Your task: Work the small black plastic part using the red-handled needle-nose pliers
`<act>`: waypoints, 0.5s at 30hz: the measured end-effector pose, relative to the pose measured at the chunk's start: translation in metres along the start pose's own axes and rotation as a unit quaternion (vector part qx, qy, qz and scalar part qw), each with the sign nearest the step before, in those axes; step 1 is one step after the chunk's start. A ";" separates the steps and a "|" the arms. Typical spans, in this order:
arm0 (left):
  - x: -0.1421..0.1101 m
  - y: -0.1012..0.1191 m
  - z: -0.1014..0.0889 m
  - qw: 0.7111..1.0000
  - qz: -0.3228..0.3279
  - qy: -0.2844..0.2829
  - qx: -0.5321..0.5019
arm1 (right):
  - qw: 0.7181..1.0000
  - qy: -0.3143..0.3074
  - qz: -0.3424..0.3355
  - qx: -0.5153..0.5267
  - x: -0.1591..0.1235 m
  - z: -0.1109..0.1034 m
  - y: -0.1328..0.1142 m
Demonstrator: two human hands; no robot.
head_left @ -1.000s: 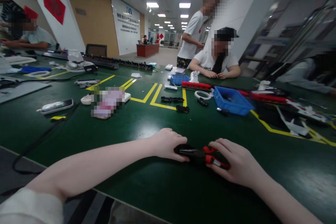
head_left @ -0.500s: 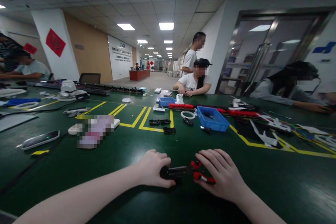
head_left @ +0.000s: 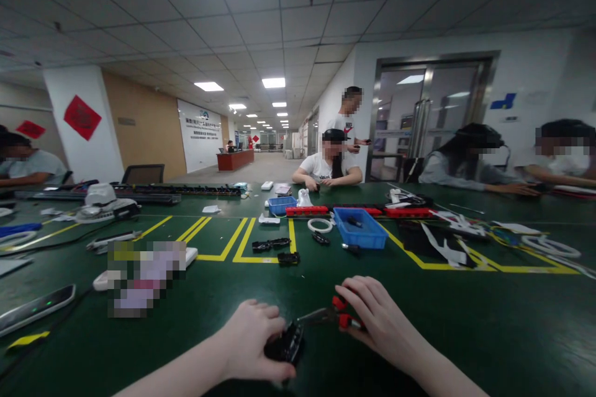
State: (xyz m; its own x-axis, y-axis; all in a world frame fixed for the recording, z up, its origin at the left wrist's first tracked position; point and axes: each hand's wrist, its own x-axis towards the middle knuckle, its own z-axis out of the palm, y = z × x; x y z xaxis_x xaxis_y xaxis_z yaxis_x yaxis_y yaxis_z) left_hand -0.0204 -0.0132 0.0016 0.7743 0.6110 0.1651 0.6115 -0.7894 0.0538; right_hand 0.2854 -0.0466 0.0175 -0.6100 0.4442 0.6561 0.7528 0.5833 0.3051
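Observation:
My left hand (head_left: 254,341) grips a small black part (head_left: 291,344), with the thumb below and the fingers above it. Its exact kind is not clear; it looks like a piece of black plastic with lighter edges. Red-handled long-nose pliers (head_left: 321,316) are in my right hand (head_left: 377,316), whose fingers wrap round the handles. The narrow jaws point left, and their tip is at the upper right edge of the black part. Whether the jaws pinch it I cannot tell. Both hands are just above the near part of the green table (head_left: 209,298).
Ahead lie black parts (head_left: 270,244), a blue bin (head_left: 361,229), a white ring (head_left: 320,225) and red strips (head_left: 307,211). A phone (head_left: 37,310) and a blurred-out object (head_left: 149,279) are at left. Co-workers sit across the table, one person (head_left: 331,164) opposite.
The view has tilted up and turned slightly right. More of the black part now shows in my left hand, turned more upright. The pliers' tip has come to its upper edge.

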 end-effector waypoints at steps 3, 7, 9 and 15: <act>-0.001 -0.006 -0.001 1.000 -0.004 0.009 -0.002 | 1.000 -0.021 0.005 0.002 0.004 -0.008 -0.002; -0.001 -0.008 -0.005 0.997 -0.018 0.074 -0.034 | 0.999 -0.050 0.004 0.006 0.008 -0.017 -0.008; -0.001 -0.006 -0.006 0.994 -0.011 0.090 -0.063 | 0.998 -0.059 0.000 0.011 0.010 -0.018 -0.010; -0.001 0.004 0.000 0.993 -0.026 0.046 -0.108 | 0.988 -0.109 0.103 0.030 0.010 -0.014 -0.011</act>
State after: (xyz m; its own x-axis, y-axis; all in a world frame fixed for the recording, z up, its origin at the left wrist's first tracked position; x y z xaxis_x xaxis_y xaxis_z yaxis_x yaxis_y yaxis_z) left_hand -0.0192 -0.0168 0.0016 0.7178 0.6513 0.2460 0.5932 -0.7571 0.2736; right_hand 0.2745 -0.0579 0.0308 -0.4888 0.6897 0.5342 0.8545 0.5018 0.1341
